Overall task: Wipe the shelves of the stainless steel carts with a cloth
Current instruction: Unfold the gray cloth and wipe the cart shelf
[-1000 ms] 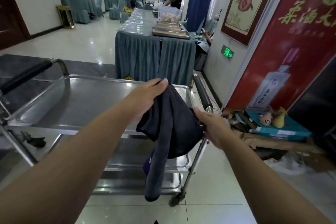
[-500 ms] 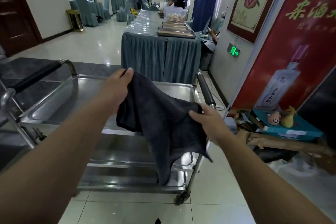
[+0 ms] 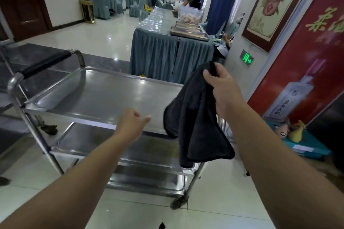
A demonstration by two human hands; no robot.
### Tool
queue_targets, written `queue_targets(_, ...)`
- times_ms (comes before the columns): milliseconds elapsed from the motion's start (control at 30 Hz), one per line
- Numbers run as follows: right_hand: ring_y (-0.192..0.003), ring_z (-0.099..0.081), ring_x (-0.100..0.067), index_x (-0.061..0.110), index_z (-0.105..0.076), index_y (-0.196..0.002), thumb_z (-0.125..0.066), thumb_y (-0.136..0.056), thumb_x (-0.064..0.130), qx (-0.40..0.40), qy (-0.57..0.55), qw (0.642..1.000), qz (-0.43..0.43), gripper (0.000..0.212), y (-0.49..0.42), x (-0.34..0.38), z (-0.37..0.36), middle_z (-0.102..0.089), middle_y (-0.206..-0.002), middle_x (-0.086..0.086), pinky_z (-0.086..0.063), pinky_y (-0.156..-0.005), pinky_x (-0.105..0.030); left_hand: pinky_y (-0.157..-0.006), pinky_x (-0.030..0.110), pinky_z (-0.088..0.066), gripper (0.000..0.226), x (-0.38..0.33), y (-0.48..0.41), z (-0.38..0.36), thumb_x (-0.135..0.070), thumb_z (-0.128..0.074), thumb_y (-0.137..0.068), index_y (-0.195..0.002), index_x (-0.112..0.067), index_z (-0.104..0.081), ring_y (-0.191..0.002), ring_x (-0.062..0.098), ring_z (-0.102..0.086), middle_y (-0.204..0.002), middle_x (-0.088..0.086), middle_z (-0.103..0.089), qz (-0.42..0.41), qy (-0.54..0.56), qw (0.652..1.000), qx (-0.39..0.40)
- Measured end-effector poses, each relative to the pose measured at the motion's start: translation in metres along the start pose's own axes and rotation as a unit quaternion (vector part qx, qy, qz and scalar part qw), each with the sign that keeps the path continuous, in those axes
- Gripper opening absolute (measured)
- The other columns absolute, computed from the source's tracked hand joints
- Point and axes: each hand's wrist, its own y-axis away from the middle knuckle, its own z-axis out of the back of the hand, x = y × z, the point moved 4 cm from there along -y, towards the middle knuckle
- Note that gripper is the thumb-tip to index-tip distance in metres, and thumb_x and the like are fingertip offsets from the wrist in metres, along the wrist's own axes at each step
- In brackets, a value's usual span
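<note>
A stainless steel cart with three shelves stands in front of me, its top shelf bare and shiny. A dark grey cloth hangs over the cart's right end, and my right hand pinches its top corner and holds it up. My left hand hovers over the near rim of the top shelf, holding nothing, fingers loosely curled. The cloth hides the cart's right handle.
A second cart with a black handle stands at the left. A long table with a blue-grey skirt and trays lies beyond. Boxes and toys sit on the floor at the right wall. A person works far back.
My left hand has let go of the cloth and dropped toward the near rim. My right hand has lifted the cloth up and right, where it now hangs from one corner.
</note>
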Motion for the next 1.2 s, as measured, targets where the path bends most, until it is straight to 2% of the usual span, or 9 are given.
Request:
queue_targets(67,-0.076,-0.065,-0.018,0.024,-0.064,-0.091,-0.052,-0.095,0.011,-0.021,-0.033,0.999,0.0,0.018,0.0,0.004,0.001,-0.067,-0.084,-0.001,-0.055,-0.067,-0.033,-0.065,0.032,-0.048,0.032,-0.001,0.01,-0.016,-0.046,-0.052,-0.09,-0.093,-0.015,-0.063,-0.068,0.022,-0.06,-0.076,0.006,-0.064,-0.009,-0.065,0.994,0.085)
queue_targets(200,-0.077,-0.067,-0.017,0.021,-0.061,-0.1,-0.049,-0.097,0.01,-0.021,-0.079,0.997,-0.001,0.016,0.003,0.003,0.004,-0.068,-0.085,-0.001,-0.054,-0.068,-0.031,-0.052,0.023,-0.053,0.053,0.002,0.039,-0.046,-0.064,-0.05,-0.081,-0.083,-0.014,-0.067,-0.06,0.016,-0.069,-0.065,0.002,-0.072,0.143,0.241,0.931,0.235)
queue_targets(267,-0.078,-0.067,-0.017,0.022,-0.061,-0.099,-0.049,-0.097,0.011,-0.03,-0.073,0.997,-0.001,0.017,0.005,-0.002,0.008,-0.068,-0.086,0.0,-0.054,-0.068,-0.031,-0.07,0.033,-0.055,0.047,0.002,0.036,-0.052,-0.054,-0.06,-0.082,-0.089,-0.009,-0.07,-0.076,0.024,-0.069,-0.081,0.008,-0.072,0.143,0.308,0.912,0.228)
queue_targets(433,-0.075,-0.068,-0.017,0.022,-0.064,-0.09,-0.048,-0.097,0.009,-0.07,-0.063,0.995,-0.028,0.022,0.008,-0.02,0.031,-0.07,-0.082,-0.002,-0.055,-0.066,-0.032,-0.059,0.039,-0.055,0.027,0.007,0.03,-0.048,-0.02,-0.068,-0.082,-0.094,0.005,-0.065,-0.084,0.035,-0.068,-0.094,0.02,-0.07,0.142,0.382,0.888,0.215)
queue_targets(533,-0.088,-0.067,-0.024,0.026,-0.067,-0.089,-0.052,-0.095,0.01,-0.107,0.005,0.992,-0.064,0.022,0.011,-0.04,0.052,-0.07,-0.091,-0.005,-0.057,-0.075,-0.039,-0.056,0.034,-0.055,0.009,0.019,0.02,-0.039,-0.008,-0.064,-0.084,-0.081,0.0,-0.061,-0.074,0.029,-0.068,-0.082,0.017,-0.069,0.144,0.436,0.874,0.16)
queue_targets(733,-0.094,-0.066,-0.027,0.03,-0.067,-0.088,-0.058,-0.093,0.023,-0.116,0.177,0.967,-0.145,0.013,0.023,-0.086,0.088,-0.069,-0.1,-0.005,-0.055,-0.083,-0.044,-0.053,0.029,-0.051,0.021,0.043,0.011,-0.009,-0.002,-0.059,-0.085,-0.077,-0.019,-0.051,-0.054,0.016,-0.059,-0.063,0.003,-0.06,0.16,0.51,0.841,0.082)
queue_targets(867,-0.095,-0.063,-0.026,0.026,-0.064,-0.095,-0.061,-0.091,0.027,-0.12,0.266,0.947,-0.133,0.006,0.025,-0.109,0.092,-0.066,-0.098,-0.003,-0.054,-0.083,-0.039,-0.054,0.029,-0.05,0.018,0.048,0.01,0.009,-0.004,-0.054,-0.089,-0.093,-0.021,-0.057,-0.062,0.017,-0.056,-0.077,0.006,-0.06,0.15,0.489,0.858,0.05)
queue_targets(1000,-0.092,-0.06,-0.021,0.015,-0.061,-0.105,-0.066,-0.086,0.038,-0.158,0.308,0.924,-0.162,0.03,0.025,-0.125,0.091,-0.062,-0.103,-0.005,-0.052,-0.08,-0.038,-0.047,0.021,-0.054,0.022,0.058,0.016,0.018,-0.003,-0.054,-0.09,-0.11,-0.011,-0.058,-0.071,0.018,-0.057,-0.083,0.008,-0.061,0.161,0.432,0.886,0.059)
queue_targets(1200,-0.092,-0.06,-0.027,0.014,-0.058,-0.107,-0.054,-0.094,0.034,-0.173,0.164,0.92,-0.311,0.024,0.036,-0.147,0.083,-0.06,-0.098,-0.009,-0.056,-0.079,-0.047,-0.06,0.027,-0.059,0.021,0.073,0.017,0.036,-0.003,-0.061,-0.086,-0.106,-0.001,-0.064,-0.076,0.022,-0.066,-0.09,0.012,-0.067,0.154,0.373,0.913,0.053)
